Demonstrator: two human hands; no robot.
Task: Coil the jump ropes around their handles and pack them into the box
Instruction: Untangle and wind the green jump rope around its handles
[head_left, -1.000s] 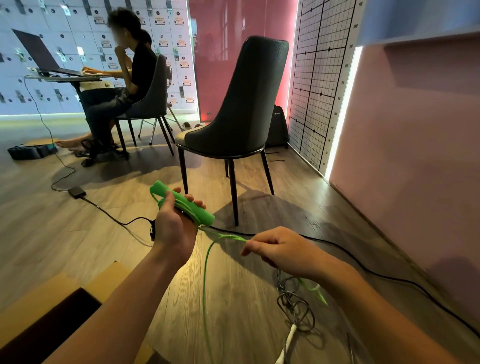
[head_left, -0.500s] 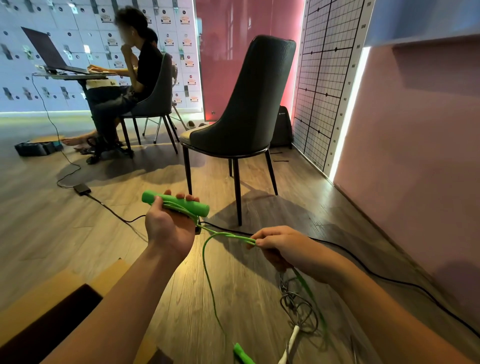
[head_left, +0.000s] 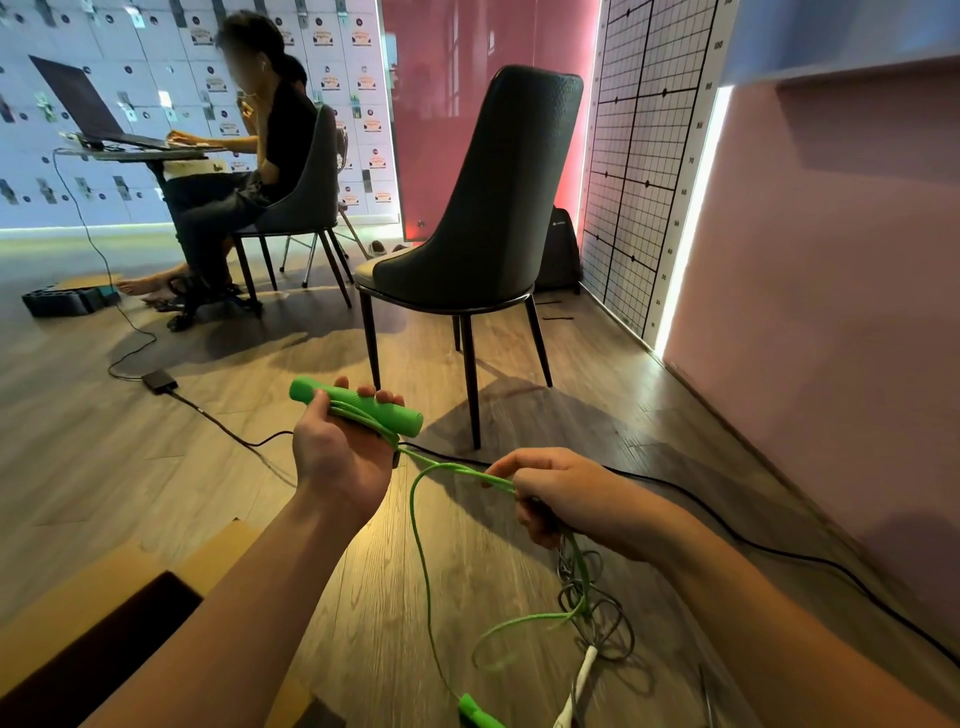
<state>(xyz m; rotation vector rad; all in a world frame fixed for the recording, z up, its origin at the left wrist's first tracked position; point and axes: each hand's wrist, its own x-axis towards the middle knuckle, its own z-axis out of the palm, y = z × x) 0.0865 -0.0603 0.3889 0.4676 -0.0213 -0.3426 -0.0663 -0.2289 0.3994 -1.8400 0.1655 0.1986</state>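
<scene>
**Q.** What do the two hands hold?

**A.** The left hand (head_left: 340, 457) is clenched round the green handle (head_left: 356, 405). Its fingertips show over the far side, and a few turns of green rope (head_left: 418, 540) lie trapped under them. The right hand (head_left: 566, 499) pinches the same rope between thumb and forefinger, just beside the left thumb. From that pinch the slack drops in a loose loop to the second green handle (head_left: 475, 712), which lies on the floor below the right wrist.

**Q.** Where is the chief risk?

**A.** Probably under the right fingers. There the green slack crosses a heap of grey rope (head_left: 565, 564) and passes close to a black cable (head_left: 727, 525). A quick pull could lift the grey coils with it or knot the two ropes together.

**Q.** Any others?

**A.** Two seem likely. If the left fingers loosen to admit a new turn, the turns already made could spring off the smooth handle. If the pinch slackens, the next turn would go on loose and the bundle might unwind before it reaches the box (head_left: 67, 613), which stands open below the left forearm.
</scene>
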